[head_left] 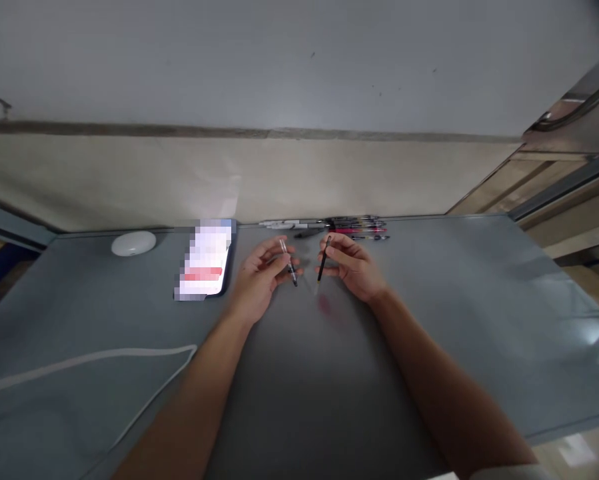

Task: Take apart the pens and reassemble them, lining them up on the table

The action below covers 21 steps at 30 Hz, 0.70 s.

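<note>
My left hand (260, 279) pinches a clear pen barrel (288, 262) with a dark lower end between thumb and fingers. To its right, my right hand (353, 265) holds a slim black pen part (324, 260), with a yellowish tip pointing down. The two pieces are apart, both held above the grey table (324, 393). Just behind my hands lie several pens (362, 225), mostly dark with one pinkish-red, beside white pens (284, 225) and a dark grey one (306, 233) near the wall.
A phone (205, 257) with a lit, blurred screen lies left of my left hand. Farther left is a white rounded object (134, 243). A white cord (124, 352) crosses the table at the left. The wall (299, 177) rises behind the table's back edge.
</note>
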### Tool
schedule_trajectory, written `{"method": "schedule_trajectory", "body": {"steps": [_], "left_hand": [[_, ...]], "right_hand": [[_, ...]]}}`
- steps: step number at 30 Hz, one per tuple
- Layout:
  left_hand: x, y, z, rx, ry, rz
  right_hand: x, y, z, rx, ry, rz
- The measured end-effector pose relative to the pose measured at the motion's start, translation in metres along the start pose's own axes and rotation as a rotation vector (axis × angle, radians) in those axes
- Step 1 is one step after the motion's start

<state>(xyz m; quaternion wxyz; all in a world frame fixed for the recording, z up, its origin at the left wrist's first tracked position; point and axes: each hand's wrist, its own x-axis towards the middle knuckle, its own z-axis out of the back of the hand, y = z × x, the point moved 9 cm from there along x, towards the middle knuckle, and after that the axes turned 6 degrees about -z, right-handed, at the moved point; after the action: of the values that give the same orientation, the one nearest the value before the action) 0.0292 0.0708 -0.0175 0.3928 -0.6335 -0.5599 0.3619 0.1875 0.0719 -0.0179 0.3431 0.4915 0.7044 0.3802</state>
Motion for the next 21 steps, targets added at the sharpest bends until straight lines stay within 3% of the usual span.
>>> {"method": "schedule_trajectory", "body": {"steps": [8,17,21], "left_hand": [[0.001,0.001,0.002,-0.001,0.002,-0.011],[0.003,0.004,0.003,-0.027,0.016,0.008],[0.003,0.006,0.002,-0.063,0.018,0.047]], "right_hand": [[0.002,0.001,-0.004,-0.015,-0.008,0.009],[0.004,0.007,0.018,0.051,-0.23,0.109],[0.004,0.005,0.022,0.073,-0.254,0.1]]}}
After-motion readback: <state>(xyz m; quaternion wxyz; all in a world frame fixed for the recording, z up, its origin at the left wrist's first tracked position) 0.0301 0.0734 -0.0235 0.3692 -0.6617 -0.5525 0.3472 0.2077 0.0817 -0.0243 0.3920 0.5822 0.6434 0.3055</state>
